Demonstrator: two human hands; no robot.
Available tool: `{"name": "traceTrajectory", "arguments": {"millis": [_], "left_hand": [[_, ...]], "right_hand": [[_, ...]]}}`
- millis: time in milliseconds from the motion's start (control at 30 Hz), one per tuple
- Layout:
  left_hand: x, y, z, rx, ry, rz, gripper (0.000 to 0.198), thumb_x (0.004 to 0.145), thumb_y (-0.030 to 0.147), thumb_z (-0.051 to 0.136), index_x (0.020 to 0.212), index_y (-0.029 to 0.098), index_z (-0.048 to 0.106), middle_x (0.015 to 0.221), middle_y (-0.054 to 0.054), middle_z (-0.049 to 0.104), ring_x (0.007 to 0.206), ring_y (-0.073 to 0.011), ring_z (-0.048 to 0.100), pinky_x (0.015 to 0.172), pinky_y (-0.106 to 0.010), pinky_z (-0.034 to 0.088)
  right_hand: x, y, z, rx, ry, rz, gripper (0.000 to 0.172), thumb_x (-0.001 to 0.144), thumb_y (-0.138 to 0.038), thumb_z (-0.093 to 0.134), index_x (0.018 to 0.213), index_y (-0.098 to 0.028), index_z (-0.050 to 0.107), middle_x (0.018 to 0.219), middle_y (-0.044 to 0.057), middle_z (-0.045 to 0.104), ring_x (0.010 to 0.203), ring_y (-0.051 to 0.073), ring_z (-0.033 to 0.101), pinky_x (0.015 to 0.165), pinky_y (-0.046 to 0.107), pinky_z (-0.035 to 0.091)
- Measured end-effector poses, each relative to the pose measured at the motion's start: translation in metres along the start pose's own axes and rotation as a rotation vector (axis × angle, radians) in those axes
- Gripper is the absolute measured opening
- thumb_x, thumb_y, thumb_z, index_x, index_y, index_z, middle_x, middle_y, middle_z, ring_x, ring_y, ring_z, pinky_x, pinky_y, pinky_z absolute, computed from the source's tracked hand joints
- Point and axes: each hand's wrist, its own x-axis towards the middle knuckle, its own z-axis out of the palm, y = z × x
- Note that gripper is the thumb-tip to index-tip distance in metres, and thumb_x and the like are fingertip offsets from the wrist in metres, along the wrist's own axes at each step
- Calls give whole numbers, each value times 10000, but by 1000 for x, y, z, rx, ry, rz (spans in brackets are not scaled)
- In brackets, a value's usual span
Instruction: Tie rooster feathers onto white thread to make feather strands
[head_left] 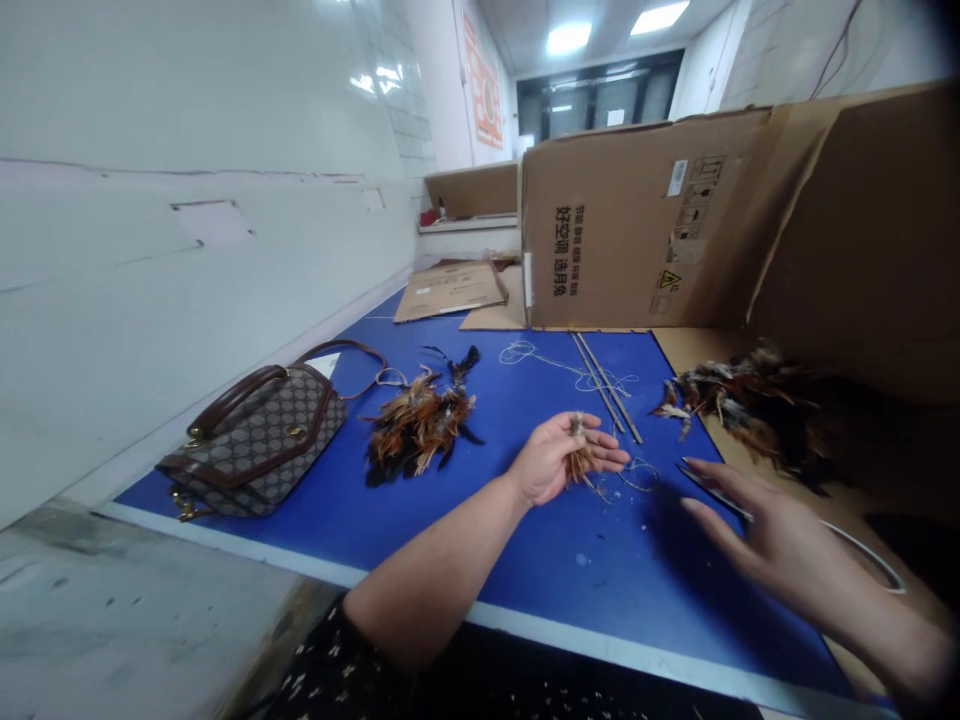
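Note:
My left hand (559, 458) rests palm up on the blue table (540, 560) and holds a small bunch of brown feathers (578, 455) between thumb and fingers. My right hand (757, 530) hovers with fingers spread and nothing in it, close over a pair of scissors (712, 484) whose white loop handle (874, 560) lies at the table's right edge. Thin string (637, 476) trails on the table between the two hands.
A pile of orange-brown feathers (420, 425) lies left of my left hand. A darker feather heap (750, 400) sits on cardboard at right. Two thin sticks (607, 385) and looped string (540, 358) lie farther back. A checked handbag (259, 440) stands at left, a large cardboard box (637, 240) behind.

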Motion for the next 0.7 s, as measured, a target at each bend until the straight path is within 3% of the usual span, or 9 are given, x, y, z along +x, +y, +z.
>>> {"name": "traceTrajectory", "arguments": {"millis": [100,167,233,300,367,433,500,600,700], "left_hand": [[-5,10,9,-4,-27,11,292,885,220,652,1148,143,552,1058,-158,723,937,-323,764,872,-501,586],[-6,17,12,9,-29,35,318,862,240,671,1144,151,554,1058,-149,718,886,-302,764,816,-466,595],[-5,24,11,44,18,78,343,839,253,681,1145,160,556,1038,-134,716,837,-272,758,748,-409,593],[0,31,5,118,90,99,361,813,247,679,1144,166,562,1026,-124,715,766,-229,740,631,-311,552],[5,40,-6,250,175,86,352,793,215,652,1133,164,578,1025,-116,716,652,-160,684,508,-222,436],[7,52,-22,462,291,67,343,784,168,611,1126,160,603,1023,-105,721,544,-88,579,467,-193,350],[4,69,-41,777,463,84,340,804,134,563,1135,160,634,1030,-102,734,565,-82,560,538,-216,423],[-10,102,-69,1404,788,18,346,812,96,550,1124,177,675,1058,-83,747,852,-157,675,826,-294,536],[-27,135,-93,1568,915,-45,384,775,122,614,1157,128,652,1203,-158,696,1171,-284,622,1057,-420,459]], "right_hand": [[37,-41,37,237,-115,-37,763,924,-508,632,1591,-244,374,1536,148,538,1356,360,570,1157,540,445],[59,-56,60,464,-151,-68,806,910,-529,651,1596,-240,342,1527,153,539,1381,336,545,1154,502,445],[75,-64,79,653,-216,-57,729,912,-567,640,1522,-220,441,1337,152,666,1202,298,662,1029,433,542],[83,-66,91,742,-292,-7,596,961,-593,555,1405,-194,546,974,87,729,833,215,707,765,334,593],[84,-62,97,728,-300,33,516,1007,-587,459,1298,-187,602,710,2,622,566,150,571,536,266,489],[81,-56,99,649,-228,36,459,1024,-562,422,1203,-194,630,637,-27,545,502,136,485,470,255,395],[74,-51,101,556,-156,-2,407,1033,-520,405,1123,-200,640,641,-19,553,516,145,494,494,266,394],[62,-51,105,419,-127,-112,337,1043,-417,384,1059,-203,645,745,29,659,625,178,601,621,296,457],[53,-58,107,284,-137,-186,293,1047,-322,364,1102,-206,627,882,64,731,787,206,688,751,309,472]]}}
